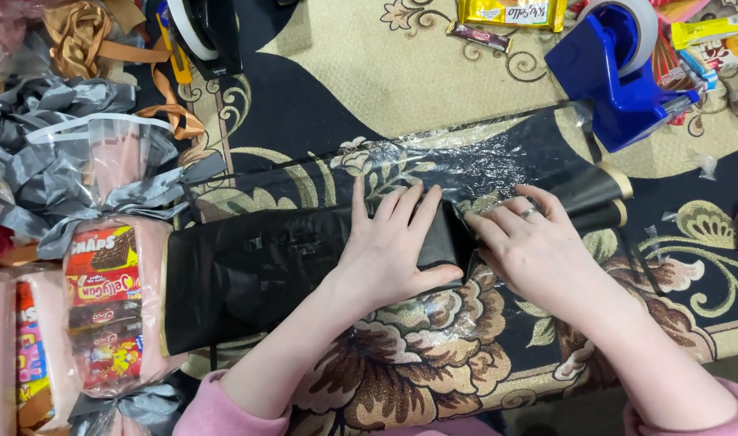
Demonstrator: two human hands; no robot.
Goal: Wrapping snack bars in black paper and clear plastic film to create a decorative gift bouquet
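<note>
Patterned carpet [433, 56] underfoot, dark and cream with a floral scroll design; work spread straight across it.

Your left hand [385, 246] lies flat, fingers spread and extended, palm pressing down on the black wrapping paper [248, 270]. It grips nothing, only bears down on it. The paper runs across the middle of the carpet, folded into a long dark parcel shape with a thin gold edge.

Your right hand [530, 242] sits just beside the left, fingers loosely curled, tips on the fold of the same black paper where it meets a clear plastic sheet [457, 165]. A ring shows on one finger. Cannot tell whether it is pinching the fold or only resting on it.

The clear sheet lies under and behind the paper, crinkled, reaching toward a blue tape dispenser [619, 73] at upper right, well apart from both hands.

Left side: a wrapped bundle of snack packets [102, 311] in clear film with pink lining, touching the end of the black paper. Grey ribbon [54, 173] heaped above it, brown ribbon [86, 36] further up. A yellow snack bar [510, 12] lies at the top edge.
</note>
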